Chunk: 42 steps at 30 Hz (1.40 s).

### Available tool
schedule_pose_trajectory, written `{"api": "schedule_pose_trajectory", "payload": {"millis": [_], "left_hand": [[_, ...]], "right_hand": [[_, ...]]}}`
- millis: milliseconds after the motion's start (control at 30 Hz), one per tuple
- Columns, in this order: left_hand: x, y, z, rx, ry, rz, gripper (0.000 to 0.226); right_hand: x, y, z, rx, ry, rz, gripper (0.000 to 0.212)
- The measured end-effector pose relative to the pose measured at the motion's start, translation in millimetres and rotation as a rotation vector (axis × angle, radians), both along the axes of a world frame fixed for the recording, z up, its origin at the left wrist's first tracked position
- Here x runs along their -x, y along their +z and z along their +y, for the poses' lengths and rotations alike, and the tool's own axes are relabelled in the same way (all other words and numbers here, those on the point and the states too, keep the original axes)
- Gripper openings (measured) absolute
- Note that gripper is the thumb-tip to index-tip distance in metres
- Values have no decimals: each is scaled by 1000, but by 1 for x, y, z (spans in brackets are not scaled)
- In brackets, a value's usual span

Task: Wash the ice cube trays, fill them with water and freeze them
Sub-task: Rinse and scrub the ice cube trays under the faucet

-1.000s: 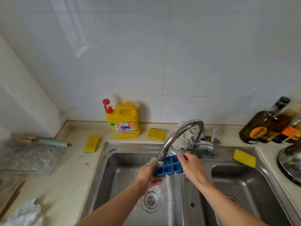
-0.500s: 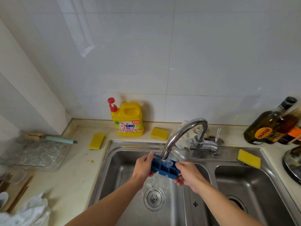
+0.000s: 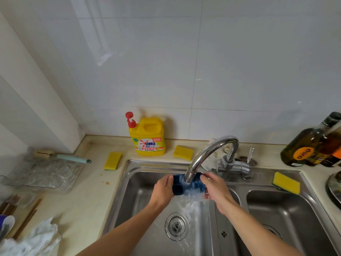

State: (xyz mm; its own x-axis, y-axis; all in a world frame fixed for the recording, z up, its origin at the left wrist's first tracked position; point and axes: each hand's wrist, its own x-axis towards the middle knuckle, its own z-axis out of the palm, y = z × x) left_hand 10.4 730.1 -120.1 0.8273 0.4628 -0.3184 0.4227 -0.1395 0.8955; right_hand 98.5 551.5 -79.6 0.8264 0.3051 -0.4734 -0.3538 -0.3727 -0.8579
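A blue tray (image 3: 180,188) is gripped at both ends. The left hand (image 3: 163,189) is curled round its left end and the right hand (image 3: 215,191) round its right end. Between the two sets of fingers, the tray is held just under the spout of the tap (image 3: 208,154), over the left basin of the sink (image 3: 145,164). Water is seen spilling below the fingers toward the drain (image 3: 176,226). Beyond the fingers, a detergent bottle (image 3: 148,137) stands against the wall.

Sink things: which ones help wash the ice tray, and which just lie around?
In use: blue plastic ice cube tray, curved chrome tap, steel sink, left hand, right hand.
Lying about: yellow detergent jug, yellow sponges, dark glass bottle, teal-handled brush.
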Motion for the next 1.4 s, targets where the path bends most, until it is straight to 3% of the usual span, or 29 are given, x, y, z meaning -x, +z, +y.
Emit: {"api": "schedule_pose_trajectory", "payload": {"millis": [133,400,567,767,1033,1267,1400], "left_hand": [[-2,-1,-13,320,41,66,36],[-20,2,-36,468,-3,34,37],[-25,3,-35,372,33,11,37],[-21,8,-22,220,180,-132,31],[-5,9,-2,-6,217,-141,21],[5,8,-2,-65,137,-5,29],[8,1,-7,24,37,118,34]], "right_hand": [[-6,6,-12,-16,-15,-74,17],[-15,18,-26,-73,-85,-188,14],[-19,11,-29,-50,-97,-142,14],[-9,-1,-14,-26,-4,83,11],[6,-11,11,-59,25,253,22],[10,-10,9,-9,33,268,28],[7,-5,-2,50,-28,215,33]]}}
